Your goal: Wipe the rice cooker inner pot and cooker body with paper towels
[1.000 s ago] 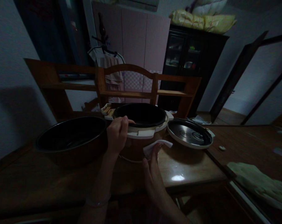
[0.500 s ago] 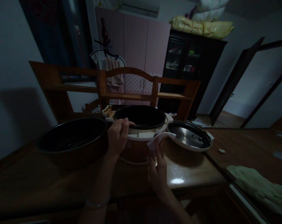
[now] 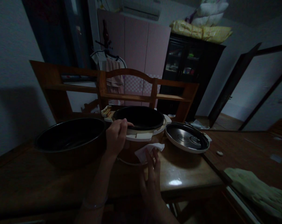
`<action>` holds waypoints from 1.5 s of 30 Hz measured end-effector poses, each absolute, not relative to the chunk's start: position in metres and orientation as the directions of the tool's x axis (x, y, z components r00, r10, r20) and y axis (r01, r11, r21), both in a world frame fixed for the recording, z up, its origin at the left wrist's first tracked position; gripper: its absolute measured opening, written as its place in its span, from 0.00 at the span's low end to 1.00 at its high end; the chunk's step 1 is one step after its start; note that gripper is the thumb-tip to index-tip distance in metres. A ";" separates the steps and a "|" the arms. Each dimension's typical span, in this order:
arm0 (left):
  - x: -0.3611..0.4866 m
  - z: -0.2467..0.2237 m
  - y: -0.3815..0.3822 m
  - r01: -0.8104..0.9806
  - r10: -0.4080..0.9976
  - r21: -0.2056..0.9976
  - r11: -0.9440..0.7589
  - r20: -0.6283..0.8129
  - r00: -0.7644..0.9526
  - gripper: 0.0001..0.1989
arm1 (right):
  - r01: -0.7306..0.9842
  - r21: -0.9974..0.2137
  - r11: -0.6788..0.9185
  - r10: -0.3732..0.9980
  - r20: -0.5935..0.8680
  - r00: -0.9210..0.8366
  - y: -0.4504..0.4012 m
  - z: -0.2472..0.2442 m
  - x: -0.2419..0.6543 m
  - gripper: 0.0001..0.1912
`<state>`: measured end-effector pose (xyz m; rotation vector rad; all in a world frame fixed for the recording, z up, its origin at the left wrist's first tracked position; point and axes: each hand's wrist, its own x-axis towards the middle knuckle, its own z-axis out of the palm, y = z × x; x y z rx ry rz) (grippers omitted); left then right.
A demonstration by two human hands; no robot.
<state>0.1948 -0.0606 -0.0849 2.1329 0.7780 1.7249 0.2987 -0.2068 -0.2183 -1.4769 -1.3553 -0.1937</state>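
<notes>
**A bare left hand (image 3: 115, 137) grips an electric cooker (image 3: 129, 149) while the right hand (image 3: 151, 177) lays a white cloth (image 3: 143, 153) on its side**

A pink wardrobe (image 3: 135, 46) and a black glass-fronted cabinet (image 3: 207, 59) stand at the back of the dim room, with yellow packages (image 3: 201, 31) on top of the cabinet. Before them is a wooden table (image 3: 187, 175), with a wooden shelf unit (image 3: 129, 97) behind the cooker.

The cooker stands upright at the middle of the table, its wide black opening facing up. Just to its left is a large black pot (image 3: 85, 152), also upright and open; to its right, a round lid (image 3: 181, 136) lies with its metal inner face up. A pale green cloth (image 3: 252, 186) is at the lower right.

The left hand is clamped on the cooker's front rim, fingers curled and one digit pointing in over the opening. The right hand is open, its fingers stretched out and slightly apart against the white cloth, which lies on the cooker's front side below the rim. A thin bracelet (image 3: 95, 206) circles the left wrist.
</notes>
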 end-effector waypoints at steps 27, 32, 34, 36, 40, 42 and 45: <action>0.194 -0.084 -0.061 0.245 0.576 0.534 -0.810 0.803 0.153 0.23 | 0.639 -0.759 0.127 0.650 0.550 0.525 -0.171 -0.209 0.300 0.38; 0.194 -0.084 -0.061 0.243 0.576 0.533 -0.810 0.802 0.158 0.23 | 0.578 -0.796 0.177 0.619 0.547 0.564 -0.169 -0.195 0.302 0.37; 0.193 -0.084 -0.061 0.248 0.579 0.535 -0.808 0.799 0.162 0.22 | 0.584 -0.786 0.205 0.592 0.575 0.566 -0.167 -0.186 0.308 0.36; 0.193 -0.084 -0.061 0.249 0.580 0.536 -0.806 0.799 0.158 0.22 | 0.613 -0.758 0.223 0.565 0.613 0.552 -0.164 -0.177 0.315 0.35; 0.193 -0.085 -0.061 0.231 0.572 0.532 -0.815 0.803 0.166 0.22 | 0.712 -0.665 0.225 0.509 0.704 0.496 -0.158 -0.170 0.325 0.44; 0.193 -0.085 -0.060 0.230 0.571 0.532 -0.815 0.804 0.166 0.22 | 0.748 -0.631 0.206 0.495 0.726 0.477 -0.156 -0.174 0.323 0.49; 0.193 -0.085 -0.060 0.237 0.574 0.534 -0.812 0.803 0.161 0.22 | 0.764 -0.623 0.167 0.488 0.726 0.485 -0.154 -0.181 0.315 0.49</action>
